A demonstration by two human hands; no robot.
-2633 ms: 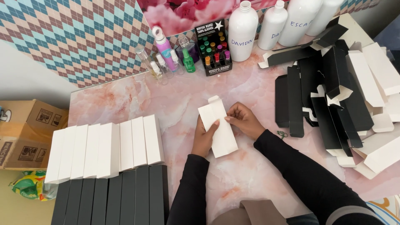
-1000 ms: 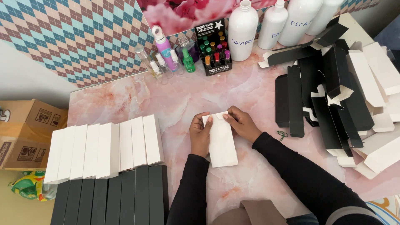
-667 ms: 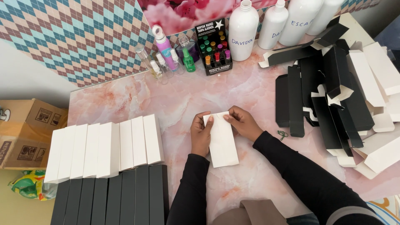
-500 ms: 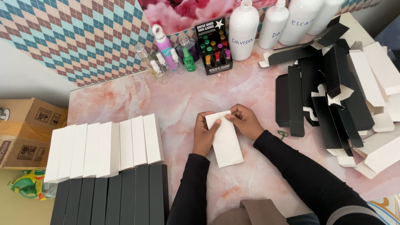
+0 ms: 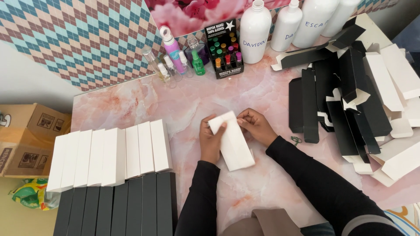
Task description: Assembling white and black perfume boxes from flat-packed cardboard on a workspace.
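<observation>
At centre of the frame, on the pink marbled tabletop (image 5: 183, 96), lies a long white folded-card box (image 5: 232, 140), slanting from upper left to lower right. Left hand (image 5: 211, 140) grips its left edge, fingers curled round the side & thumb pressed on the top face near the upper end. Right hand (image 5: 257, 126) is at the box's upper right corner, fingers bent & pinching at what looks like the end flap, though the flap itself is too small to make out for sure. Both arms in black sleeves.

Left of frame: a row of finished white boxes (image 5: 109, 155) lying side by side, touching, w/ a row of matching black boxes (image 5: 118, 205) just below them. Far left edge: brown cardboard cartons (image 5: 26, 140), off the table.

Right of frame: a loose heap of flat unfolded black-and-white card blanks (image 5: 358, 100), well apart from the hands.

Top centre, against the patterned wall: small clear spray bottles (image 5: 168, 67), a black display box of little coloured vials (image 5: 224, 48), & tall white plastic bottles (image 5: 253, 30) to its right.
</observation>
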